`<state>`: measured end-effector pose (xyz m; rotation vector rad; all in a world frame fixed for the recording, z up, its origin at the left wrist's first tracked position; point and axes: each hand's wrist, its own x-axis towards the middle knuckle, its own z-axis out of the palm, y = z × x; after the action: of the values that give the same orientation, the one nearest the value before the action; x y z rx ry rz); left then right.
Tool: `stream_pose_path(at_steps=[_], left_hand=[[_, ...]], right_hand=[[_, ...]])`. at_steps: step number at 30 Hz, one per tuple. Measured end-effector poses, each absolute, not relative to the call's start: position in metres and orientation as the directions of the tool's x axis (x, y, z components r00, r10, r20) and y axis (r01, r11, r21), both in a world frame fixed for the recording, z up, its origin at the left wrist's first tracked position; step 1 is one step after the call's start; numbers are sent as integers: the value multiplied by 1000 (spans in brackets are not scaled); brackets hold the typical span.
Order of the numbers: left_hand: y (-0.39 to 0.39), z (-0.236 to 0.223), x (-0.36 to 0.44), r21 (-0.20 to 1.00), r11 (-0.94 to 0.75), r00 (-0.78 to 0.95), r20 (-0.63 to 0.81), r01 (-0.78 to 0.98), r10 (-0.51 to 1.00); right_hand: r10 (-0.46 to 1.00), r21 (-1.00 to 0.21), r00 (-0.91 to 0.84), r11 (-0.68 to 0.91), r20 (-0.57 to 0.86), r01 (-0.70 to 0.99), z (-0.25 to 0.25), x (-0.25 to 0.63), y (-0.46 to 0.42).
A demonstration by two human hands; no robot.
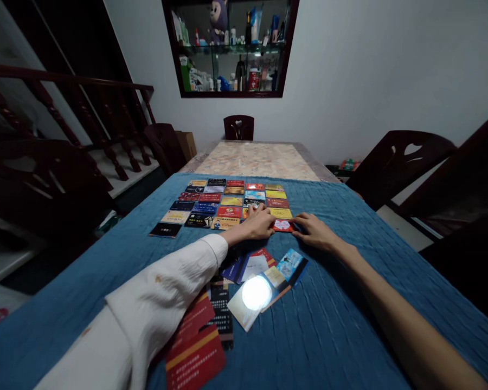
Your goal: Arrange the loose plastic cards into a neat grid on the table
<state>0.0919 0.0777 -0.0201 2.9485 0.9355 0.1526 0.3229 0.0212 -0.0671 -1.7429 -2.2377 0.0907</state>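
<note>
Several colourful cards [223, 200] lie in a neat grid on a blue cloth [350, 260]. A red card with a white heart [282, 225] sits at the grid's near right corner. My left hand [258, 222], in a white sleeve, rests fingers-down on the cards just left of it. My right hand [315, 230] lies flat on the cloth with its fingertips touching that card's right edge. Nearer to me, a loose fan of cards [264, 273] lies scattered, one glaring with reflected light.
A single dark card [165, 229] lies left of the grid. Beyond the cloth is a marble tabletop [256, 160]. Dark wooden chairs [398, 162] stand right, left and at the far end. A stair railing [85, 86] runs at left; a wall cabinet [230, 46] holds bottles.
</note>
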Motion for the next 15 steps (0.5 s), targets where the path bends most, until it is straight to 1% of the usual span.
stream_pose_path(at_steps=[7,15], left_hand=[[78,-19,93,58,-838,833,88,543,546],[75,-18,93,57,-858,855,67,511,514]], right_hand=[[960,-251,-214,256,181,934,-65,322,21],[964,-229,-208,243,166,943,-60,318,17]])
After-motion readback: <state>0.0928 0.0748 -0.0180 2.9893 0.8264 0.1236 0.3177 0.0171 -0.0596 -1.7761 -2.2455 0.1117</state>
